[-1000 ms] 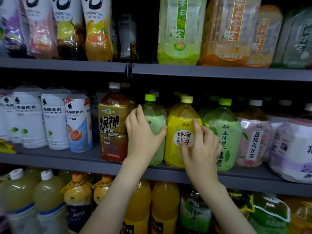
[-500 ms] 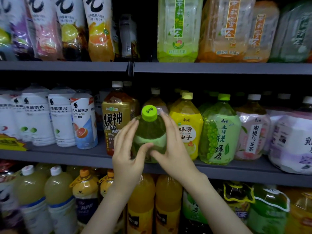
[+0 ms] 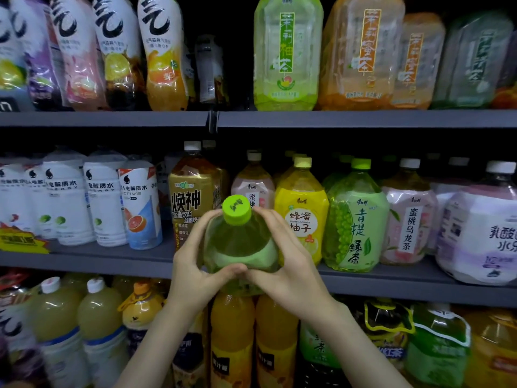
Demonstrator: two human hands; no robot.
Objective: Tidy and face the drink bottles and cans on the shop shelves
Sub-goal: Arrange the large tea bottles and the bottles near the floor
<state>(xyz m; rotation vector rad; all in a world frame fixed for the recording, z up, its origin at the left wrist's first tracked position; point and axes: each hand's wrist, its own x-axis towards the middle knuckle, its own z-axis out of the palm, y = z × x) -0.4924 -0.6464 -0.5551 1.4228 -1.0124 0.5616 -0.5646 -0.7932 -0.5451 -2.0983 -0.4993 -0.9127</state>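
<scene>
A large green-tea bottle (image 3: 240,247) with a lime-green cap is tilted toward me, off the middle shelf (image 3: 391,287). My left hand (image 3: 193,264) grips its left side and my right hand (image 3: 291,264) grips its right side, thumbs meeting across the front. Its label faces away and cannot be read. Behind it on the shelf stand a brown energy-drink bottle (image 3: 193,203), a pink peach-tea bottle (image 3: 253,186), a yellow honey-pomelo bottle (image 3: 302,211) and a green grape-tea bottle (image 3: 355,219).
White electrolyte-water bottles (image 3: 103,203) fill the middle shelf's left; pink and lilac bottles (image 3: 408,217) stand at its right. The top shelf (image 3: 335,119) holds tall tea and soda bottles. Orange juice bottles (image 3: 232,340) and others crowd the bottom shelf below my wrists.
My left hand pulled the green-capped bottle out of its row; my right hand left the yellow bottle and joined it. The bottle now tips further toward me, exposing a pink bottle behind.
</scene>
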